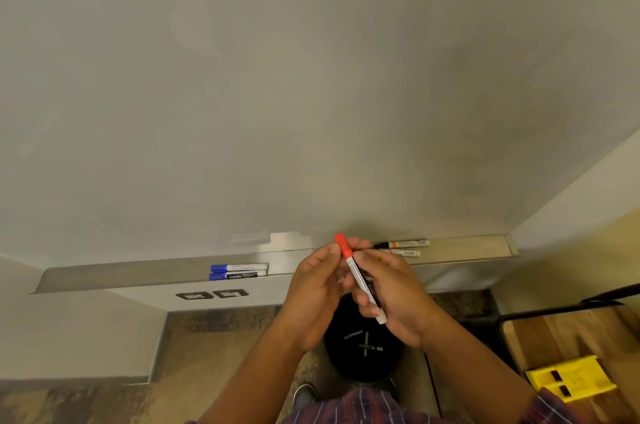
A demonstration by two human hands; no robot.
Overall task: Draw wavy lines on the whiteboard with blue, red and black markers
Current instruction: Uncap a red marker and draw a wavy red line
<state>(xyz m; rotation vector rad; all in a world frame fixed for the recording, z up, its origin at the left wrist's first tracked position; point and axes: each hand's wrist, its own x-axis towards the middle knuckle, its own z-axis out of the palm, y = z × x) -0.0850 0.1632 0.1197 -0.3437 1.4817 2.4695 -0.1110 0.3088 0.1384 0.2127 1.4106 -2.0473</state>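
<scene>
A large blank whiteboard (311,77) fills the upper view. Below its lower edge I hold a red marker (358,276) with its red cap pointing up. My right hand (394,295) is wrapped around the white barrel. My left hand (315,288) has its fingertips at the red cap. Two blue markers (238,271) lie side by side on the metal tray (121,273) to the left. Two more markers (403,248), one with a black tip and orange band, lie on the tray just behind my hands.
A black round bin (363,347) stands on the floor under my hands. A wooden table (571,337) with a yellow object (571,382) is at the lower right. Two wall sockets (211,294) sit under the tray.
</scene>
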